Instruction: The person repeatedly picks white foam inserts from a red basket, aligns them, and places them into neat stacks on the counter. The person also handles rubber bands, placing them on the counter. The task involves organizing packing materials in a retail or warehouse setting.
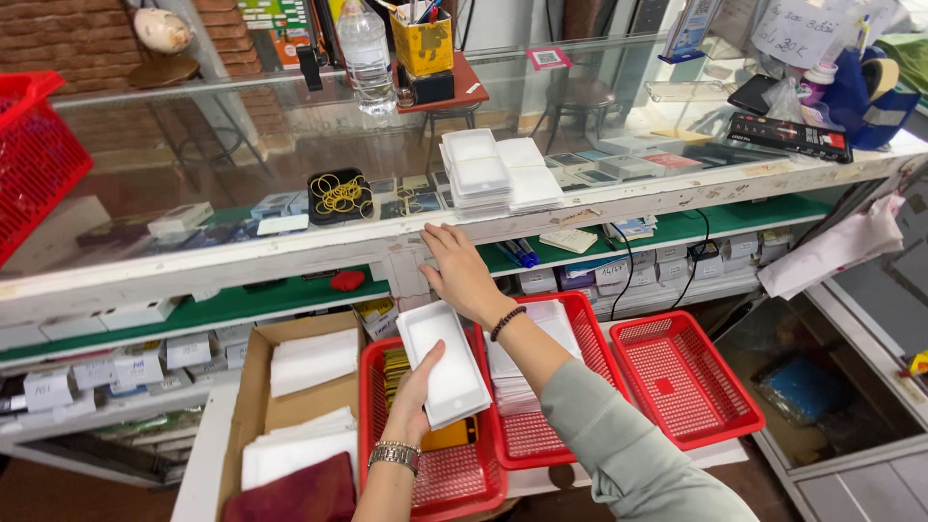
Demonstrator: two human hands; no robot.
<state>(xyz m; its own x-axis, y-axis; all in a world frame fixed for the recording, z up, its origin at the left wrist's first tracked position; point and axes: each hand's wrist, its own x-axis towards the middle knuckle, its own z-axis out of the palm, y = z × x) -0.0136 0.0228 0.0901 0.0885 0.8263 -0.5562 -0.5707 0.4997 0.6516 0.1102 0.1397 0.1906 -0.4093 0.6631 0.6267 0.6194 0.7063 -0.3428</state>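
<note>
This is a small retail shop, seen from behind the sales side of a long glass-topped display counter (290, 135). Under the glass, small boxed goods (628, 166) lie on show, and shelves lined in green (232, 307) carry labelled white cartons (140, 365). Red plastic mesh baskets (688, 385) hold stock, and a handwritten paper sign (797, 31) stands on the counter.

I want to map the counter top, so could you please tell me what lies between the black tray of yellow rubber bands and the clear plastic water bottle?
In the head view, nothing: only bare glass counter top lies between the black tray of yellow rubber bands and the clear plastic water bottle.
</note>
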